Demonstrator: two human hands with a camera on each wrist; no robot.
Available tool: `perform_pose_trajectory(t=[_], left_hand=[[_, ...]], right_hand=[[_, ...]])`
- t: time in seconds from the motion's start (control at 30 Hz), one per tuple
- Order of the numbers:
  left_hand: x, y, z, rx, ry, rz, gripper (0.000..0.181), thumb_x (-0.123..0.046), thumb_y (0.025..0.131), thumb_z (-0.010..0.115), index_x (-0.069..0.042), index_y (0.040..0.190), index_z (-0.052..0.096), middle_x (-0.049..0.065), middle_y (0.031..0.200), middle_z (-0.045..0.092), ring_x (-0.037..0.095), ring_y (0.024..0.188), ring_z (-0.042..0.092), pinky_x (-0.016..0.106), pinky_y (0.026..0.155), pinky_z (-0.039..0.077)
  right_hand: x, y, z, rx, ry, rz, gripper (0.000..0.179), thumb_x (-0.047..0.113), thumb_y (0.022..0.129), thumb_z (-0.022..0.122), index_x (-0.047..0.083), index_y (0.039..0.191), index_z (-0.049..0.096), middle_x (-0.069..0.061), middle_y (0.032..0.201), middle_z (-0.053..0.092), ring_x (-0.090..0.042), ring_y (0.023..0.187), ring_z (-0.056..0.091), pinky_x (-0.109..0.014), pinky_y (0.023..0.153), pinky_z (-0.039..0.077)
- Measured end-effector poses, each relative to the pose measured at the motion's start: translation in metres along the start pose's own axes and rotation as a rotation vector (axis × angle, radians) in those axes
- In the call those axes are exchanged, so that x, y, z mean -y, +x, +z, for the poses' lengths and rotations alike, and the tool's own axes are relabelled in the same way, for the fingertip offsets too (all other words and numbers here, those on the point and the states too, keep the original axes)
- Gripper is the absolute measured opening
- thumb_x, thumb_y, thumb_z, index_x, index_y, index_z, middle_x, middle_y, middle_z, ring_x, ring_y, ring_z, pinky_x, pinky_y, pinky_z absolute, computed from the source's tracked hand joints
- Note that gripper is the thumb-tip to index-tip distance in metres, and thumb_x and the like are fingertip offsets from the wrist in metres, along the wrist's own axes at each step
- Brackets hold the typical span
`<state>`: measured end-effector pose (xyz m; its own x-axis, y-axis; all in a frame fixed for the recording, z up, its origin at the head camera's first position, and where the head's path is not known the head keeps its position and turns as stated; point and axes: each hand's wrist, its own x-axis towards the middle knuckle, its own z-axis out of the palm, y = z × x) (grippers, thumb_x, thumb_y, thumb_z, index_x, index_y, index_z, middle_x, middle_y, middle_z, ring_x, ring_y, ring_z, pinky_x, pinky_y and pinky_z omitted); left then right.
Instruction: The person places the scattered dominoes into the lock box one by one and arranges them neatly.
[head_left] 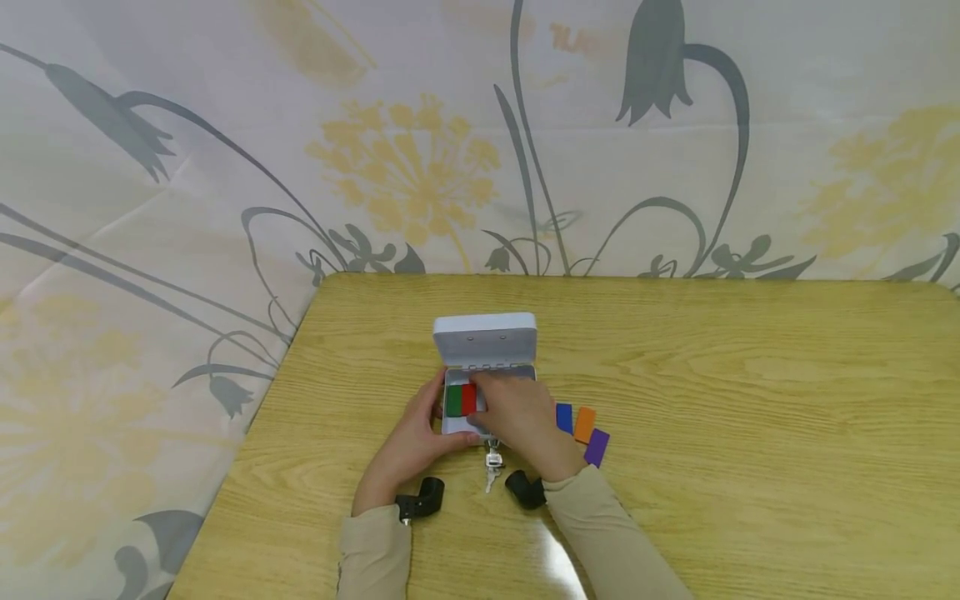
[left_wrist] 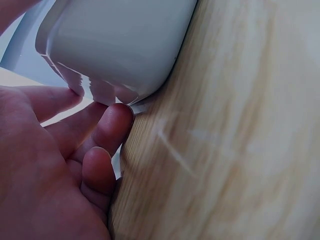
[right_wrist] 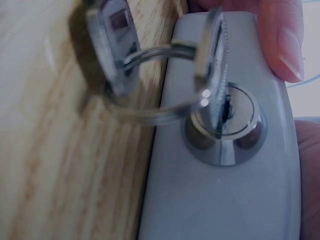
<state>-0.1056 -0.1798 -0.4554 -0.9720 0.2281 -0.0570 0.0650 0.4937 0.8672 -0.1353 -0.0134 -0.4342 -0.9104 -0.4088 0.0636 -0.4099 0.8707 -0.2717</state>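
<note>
A small white cash box [head_left: 458, 426] stands with its lid [head_left: 485, 340] raised toward the back. My left hand [head_left: 411, 439] grips its left end, thumb along the front; in the left wrist view the curled fingers [left_wrist: 112, 125] meet the box's lower corner. Inside, a green block [head_left: 453, 401] and a red block [head_left: 468, 399] lie side by side. My right hand [head_left: 521, 414] reaches in over the right half, index finger and thumb pinching the red block at its ends. A key [right_wrist: 216, 75] sits in the front lock [right_wrist: 240, 112], a second key [right_wrist: 114, 42] hanging from its ring.
Blue [head_left: 564, 417], orange [head_left: 584, 424] and purple [head_left: 597, 447] blocks lie on the wooden table [head_left: 750, 417] right of the box, partly behind my right hand. Black wrist mounts [head_left: 429, 497] are on both arms. A flowered cloth [head_left: 562, 167] hangs behind the table.
</note>
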Motion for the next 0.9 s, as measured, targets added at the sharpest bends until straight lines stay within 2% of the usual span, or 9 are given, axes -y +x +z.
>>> perform_pose_trajectory(t=[0.17,0.3,0.43,0.6,0.77,0.9], left_hand=[[-0.002,0.000,0.000,0.003,-0.015,0.008,0.096,-0.036,0.066,0.078,-0.032,0.141,0.018,-0.002,0.117,0.042,0.016,0.089,0.041,0.033,0.075,0.038],[-0.021,-0.005,-0.004,0.023,-0.038,0.013,0.094,-0.026,0.069,0.078,-0.023,0.143,0.019,0.007,0.117,0.043,0.021,0.090,0.041,0.035,0.075,0.038],[-0.036,-0.010,-0.008,0.047,-0.045,0.005,0.092,-0.020,0.071,0.076,-0.016,0.143,0.018,0.013,0.120,0.042,0.026,0.092,0.041,0.037,0.077,0.037],[-0.039,-0.012,-0.008,0.042,-0.028,-0.007,0.092,-0.020,0.072,0.076,-0.013,0.143,0.018,0.014,0.121,0.042,0.027,0.094,0.041,0.036,0.077,0.036],[-0.042,-0.014,-0.008,0.033,-0.010,-0.036,0.092,-0.021,0.072,0.075,-0.014,0.143,0.017,0.015,0.121,0.041,0.025,0.094,0.040,0.035,0.076,0.037],[-0.039,-0.013,-0.008,0.027,-0.004,-0.053,0.092,-0.022,0.072,0.075,-0.014,0.143,0.017,0.014,0.121,0.040,0.024,0.094,0.040,0.034,0.075,0.037]], right_hand=[[-0.001,0.000,-0.001,0.028,0.011,0.000,0.046,0.039,0.070,0.072,0.025,0.112,0.058,0.004,0.091,0.062,-0.017,0.075,0.058,-0.036,0.051,0.042],[-0.004,0.000,-0.002,0.066,0.049,-0.017,0.047,0.039,0.072,0.071,0.026,0.115,0.057,0.006,0.086,0.060,-0.014,0.071,0.055,-0.034,0.053,0.040],[-0.008,0.000,-0.004,0.071,0.111,-0.058,0.045,0.036,0.075,0.068,0.025,0.116,0.057,0.011,0.070,0.052,-0.010,0.062,0.048,-0.030,0.051,0.036],[-0.013,0.000,-0.008,0.067,0.224,-0.095,0.038,0.035,0.080,0.064,0.021,0.115,0.058,0.014,0.067,0.049,-0.005,0.056,0.045,-0.024,0.050,0.035],[-0.017,0.000,-0.016,0.080,0.391,-0.090,0.035,0.029,0.083,0.062,0.018,0.116,0.059,0.012,0.071,0.052,-0.005,0.061,0.047,-0.024,0.055,0.039],[-0.021,0.000,-0.020,0.070,0.487,-0.094,0.032,0.028,0.084,0.062,0.016,0.113,0.060,0.011,0.072,0.054,-0.007,0.064,0.049,-0.025,0.058,0.041]])
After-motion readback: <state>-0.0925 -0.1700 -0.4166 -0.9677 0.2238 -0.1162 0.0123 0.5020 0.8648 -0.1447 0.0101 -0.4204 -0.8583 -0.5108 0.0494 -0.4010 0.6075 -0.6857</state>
